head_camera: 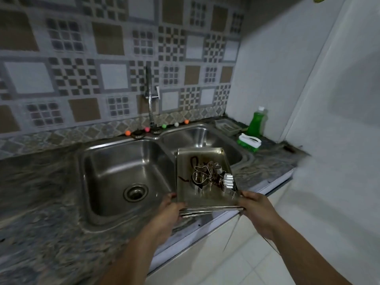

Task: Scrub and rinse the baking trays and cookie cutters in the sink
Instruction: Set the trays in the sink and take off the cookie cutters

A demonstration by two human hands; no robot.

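A stack of steel baking trays (186, 159) hangs in the air over the front of the double sink (115, 161), above the divider and the right basin. The top tray has dark smears and carries several metal cookie cutters (207, 177) heaped near its right side. My left hand (171, 206) grips the stack's near left corner. My right hand (255, 206) grips its near right corner. Both basins look bare; the left one shows its drain (135, 192).
A tall spring faucet (151, 103) rises behind the divider. On the counter to the right lie a green-bristled scrub brush (248, 141), a green dish soap bottle (257, 122) and a small plastic tray (227, 126). Small coloured balls (128, 132) line the sink's back edge.
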